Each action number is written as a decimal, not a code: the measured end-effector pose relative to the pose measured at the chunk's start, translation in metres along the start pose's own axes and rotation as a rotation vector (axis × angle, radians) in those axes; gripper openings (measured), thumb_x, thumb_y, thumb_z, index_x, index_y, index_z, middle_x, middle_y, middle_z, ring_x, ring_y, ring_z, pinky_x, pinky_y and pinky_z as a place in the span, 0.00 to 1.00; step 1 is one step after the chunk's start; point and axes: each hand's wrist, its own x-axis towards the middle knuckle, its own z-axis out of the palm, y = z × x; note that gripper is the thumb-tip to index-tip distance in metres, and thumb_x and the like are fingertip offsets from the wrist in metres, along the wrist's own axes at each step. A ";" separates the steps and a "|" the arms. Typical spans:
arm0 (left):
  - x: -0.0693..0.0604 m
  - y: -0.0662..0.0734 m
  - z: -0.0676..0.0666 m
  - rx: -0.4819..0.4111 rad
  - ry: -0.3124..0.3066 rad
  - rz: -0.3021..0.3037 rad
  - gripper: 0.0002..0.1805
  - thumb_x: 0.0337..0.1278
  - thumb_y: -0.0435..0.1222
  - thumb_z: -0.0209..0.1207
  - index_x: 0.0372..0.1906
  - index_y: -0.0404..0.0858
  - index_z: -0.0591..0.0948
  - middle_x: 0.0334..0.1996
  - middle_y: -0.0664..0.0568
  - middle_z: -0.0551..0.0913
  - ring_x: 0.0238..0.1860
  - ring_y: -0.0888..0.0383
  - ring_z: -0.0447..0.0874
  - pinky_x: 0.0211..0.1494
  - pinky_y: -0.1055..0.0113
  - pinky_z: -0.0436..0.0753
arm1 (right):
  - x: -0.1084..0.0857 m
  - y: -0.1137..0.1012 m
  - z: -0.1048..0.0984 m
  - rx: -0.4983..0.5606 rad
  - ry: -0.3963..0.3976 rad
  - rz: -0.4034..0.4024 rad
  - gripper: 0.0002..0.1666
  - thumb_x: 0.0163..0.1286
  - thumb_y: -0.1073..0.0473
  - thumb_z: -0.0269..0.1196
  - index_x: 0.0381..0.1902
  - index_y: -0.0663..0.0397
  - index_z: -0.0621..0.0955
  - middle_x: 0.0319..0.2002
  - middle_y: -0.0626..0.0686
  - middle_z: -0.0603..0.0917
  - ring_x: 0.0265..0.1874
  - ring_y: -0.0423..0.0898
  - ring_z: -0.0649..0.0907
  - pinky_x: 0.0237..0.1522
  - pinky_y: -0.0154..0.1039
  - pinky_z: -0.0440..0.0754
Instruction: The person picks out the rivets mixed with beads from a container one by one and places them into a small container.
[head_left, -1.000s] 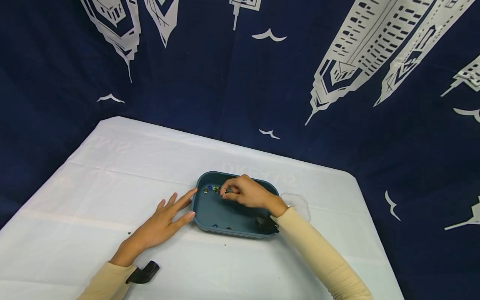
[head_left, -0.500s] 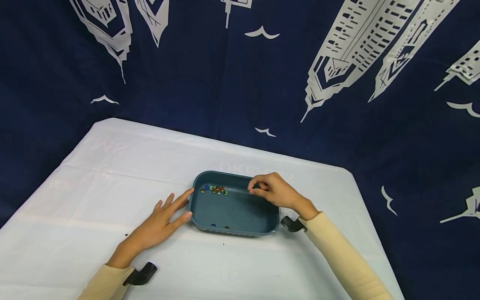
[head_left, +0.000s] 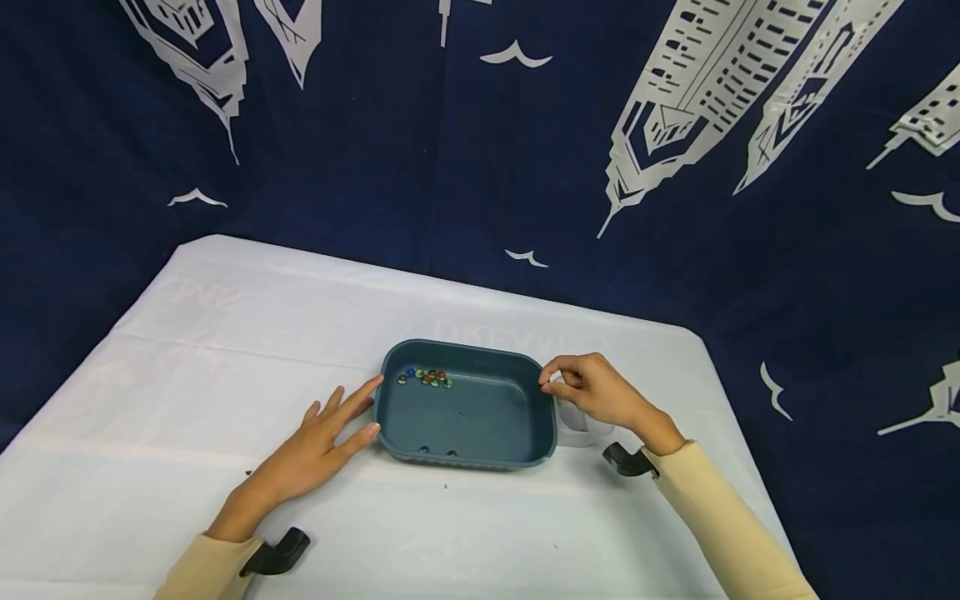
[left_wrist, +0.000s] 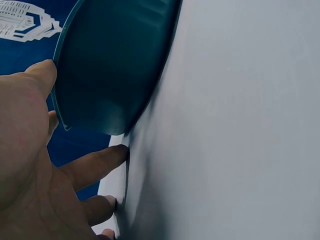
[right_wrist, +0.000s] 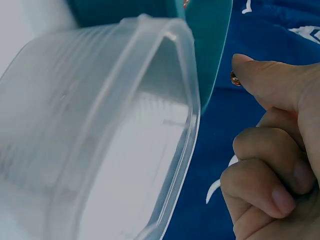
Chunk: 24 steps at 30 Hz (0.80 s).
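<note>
A dark teal plastic bin [head_left: 495, 421] stands on the white-covered table. Several glass marbles [head_left: 427, 379] cluster near its back left corner, and two more marbles [head_left: 452, 454] lie by the front wall. My left hand [head_left: 311, 458], fingers spread, touches the bin's left rim with its fingertips. Over the bin's right rim is my right hand [head_left: 600, 392], pinching an amber marble [right_wrist: 235, 78] between thumb and forefinger, the other fingers curled. Just below that hand, a clear plastic container [right_wrist: 55, 135] stands against the bin's right side; in the right wrist view its mouth and inner wall show.
A navy cloth [head_left: 420, 167] with white building and bird prints hangs behind the table. Tiny dark specks dot the white tablecloth [head_left: 480, 533]. Black wrist cameras [head_left: 277, 552] sit on both sleeves.
My right hand has moved right, from among the marbles inside the bin to its right rim above the clear container. My left hand stays at the left rim.
</note>
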 end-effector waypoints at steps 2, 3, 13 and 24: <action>0.000 0.000 -0.001 0.000 -0.002 0.002 0.36 0.74 0.54 0.50 0.80 0.64 0.51 0.70 0.40 0.72 0.77 0.25 0.40 0.71 0.24 0.36 | -0.006 0.003 -0.003 -0.009 0.011 0.016 0.06 0.68 0.62 0.68 0.41 0.55 0.86 0.15 0.39 0.58 0.15 0.31 0.57 0.29 0.31 0.76; 0.000 0.001 -0.001 -0.002 -0.002 0.003 0.36 0.75 0.54 0.51 0.80 0.63 0.51 0.69 0.40 0.72 0.77 0.25 0.40 0.71 0.24 0.36 | -0.009 0.005 -0.004 -0.015 0.015 0.024 0.05 0.68 0.61 0.68 0.41 0.54 0.86 0.15 0.39 0.58 0.15 0.31 0.57 0.28 0.31 0.74; 0.002 -0.002 -0.002 0.000 -0.015 -0.005 0.36 0.74 0.54 0.51 0.80 0.65 0.50 0.70 0.40 0.71 0.77 0.26 0.40 0.71 0.25 0.37 | -0.029 0.017 -0.013 -0.044 0.052 0.083 0.05 0.66 0.65 0.69 0.38 0.51 0.86 0.15 0.39 0.57 0.16 0.32 0.58 0.26 0.31 0.72; 0.001 0.000 -0.002 0.012 -0.013 -0.001 0.36 0.74 0.54 0.51 0.80 0.65 0.51 0.70 0.40 0.72 0.77 0.25 0.41 0.71 0.25 0.39 | -0.039 0.022 -0.013 -0.039 0.052 0.132 0.05 0.66 0.64 0.69 0.39 0.57 0.86 0.16 0.40 0.58 0.17 0.32 0.58 0.23 0.30 0.65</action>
